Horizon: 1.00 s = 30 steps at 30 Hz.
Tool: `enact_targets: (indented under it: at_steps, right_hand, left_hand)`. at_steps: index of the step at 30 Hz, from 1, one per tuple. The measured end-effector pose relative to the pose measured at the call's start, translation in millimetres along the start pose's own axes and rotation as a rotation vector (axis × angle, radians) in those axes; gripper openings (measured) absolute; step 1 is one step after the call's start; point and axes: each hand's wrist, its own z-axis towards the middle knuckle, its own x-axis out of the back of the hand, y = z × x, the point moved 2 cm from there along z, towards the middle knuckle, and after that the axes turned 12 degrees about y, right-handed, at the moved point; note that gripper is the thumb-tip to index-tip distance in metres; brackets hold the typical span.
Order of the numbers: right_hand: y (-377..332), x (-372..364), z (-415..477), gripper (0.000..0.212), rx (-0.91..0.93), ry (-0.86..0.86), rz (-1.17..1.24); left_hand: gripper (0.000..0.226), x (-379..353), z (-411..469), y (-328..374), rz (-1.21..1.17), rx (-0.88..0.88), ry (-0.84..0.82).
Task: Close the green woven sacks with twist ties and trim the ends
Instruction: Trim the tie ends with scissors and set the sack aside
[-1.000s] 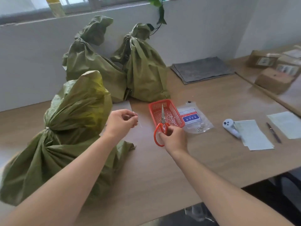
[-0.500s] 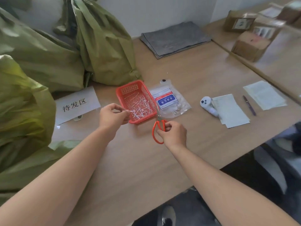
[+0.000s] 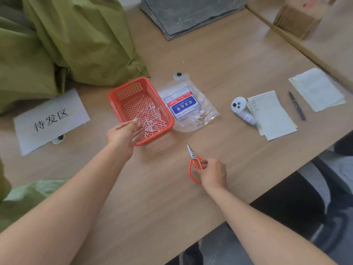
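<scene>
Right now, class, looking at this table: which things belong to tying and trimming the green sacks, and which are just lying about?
Job in hand: green sacks; orange basket with white tie pieces; packet of ties; scissors, held by the right hand; left hand over the basket.
Lying about: paper sign; white controller; pen; paper sheets; grey mats; cardboard box.

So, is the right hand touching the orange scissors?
Touching. The head view shows the right hand gripping the scissors, its fingers curled round the orange handles with no gap.
</scene>
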Motion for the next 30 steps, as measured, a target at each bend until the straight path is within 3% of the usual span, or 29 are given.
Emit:
enact_targets:
  at_steps: [16,22,27,30]
  right_hand:
    - [25,-12,16,0.024,0.03,0.119,-0.072]
    - [5,-1,-1,0.019,0.041,0.127,0.163]
    - [-38,18,-30,0.037,0.0,0.041,0.351]
    - [-59,24,-52,0.039,0.015,-0.017,0.451]
  left_hand:
    - [0.023,10,-17,-21,0.244,-0.062,-0.074]
    - [0.029,19,-41,-23,0.344,-0.092,-0.159]
    - [0.052,38,-77,-17,0.405,-0.071,-0.195]
    - [0.053,63,-99,-8,0.391,-0.092,-0.206]
